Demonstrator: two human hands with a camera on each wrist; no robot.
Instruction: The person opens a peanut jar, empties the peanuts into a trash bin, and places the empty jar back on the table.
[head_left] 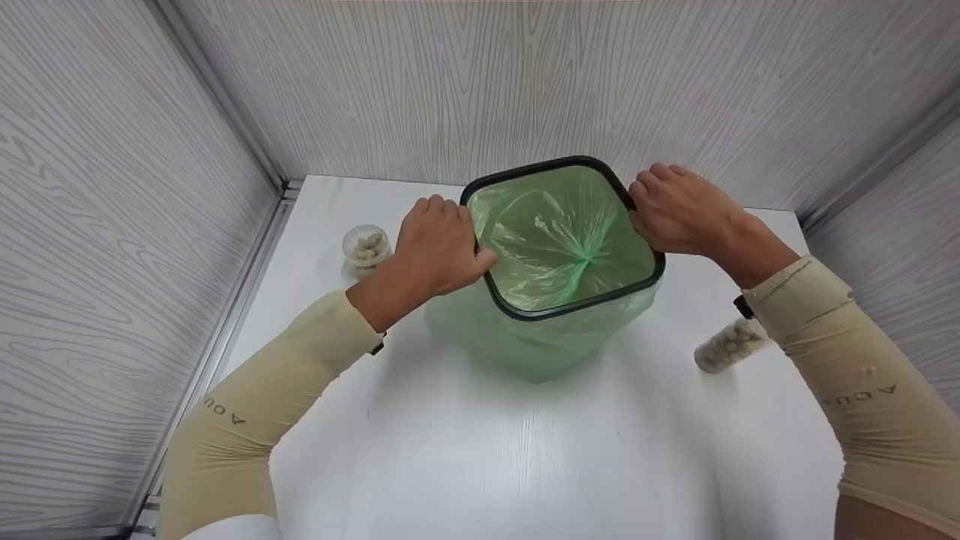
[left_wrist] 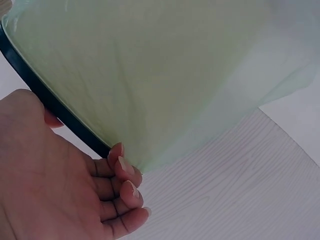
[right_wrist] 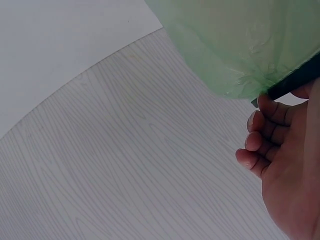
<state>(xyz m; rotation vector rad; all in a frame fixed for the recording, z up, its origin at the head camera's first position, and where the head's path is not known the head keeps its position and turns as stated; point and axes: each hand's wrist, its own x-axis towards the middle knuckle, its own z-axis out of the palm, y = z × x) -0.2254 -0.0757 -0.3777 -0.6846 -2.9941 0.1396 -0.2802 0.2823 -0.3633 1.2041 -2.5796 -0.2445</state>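
A trash bin with a green plastic liner (head_left: 570, 247) stands at the middle back of the table in the head view. The liner covers its inside, gathers to a bunched point within and hangs over its outer wall. A squarish black rim ring (head_left: 536, 314) runs round the mouth over the liner. On the ring's left side my left hand (head_left: 439, 247) grips it, thumb toward the opening. Opposite, my right hand (head_left: 679, 210) holds the ring's right side. Both wrist views show fingers curled at the black ring (left_wrist: 65, 115), beside the thin film of the liner (right_wrist: 225, 55).
To the left on the white table (head_left: 525, 465) is a small clear tub (head_left: 366, 246) with pale pieces in it. A clear jar of similar pieces (head_left: 726, 347) is near my right forearm. Wood-grain panels (head_left: 465, 90) wall the back and sides.
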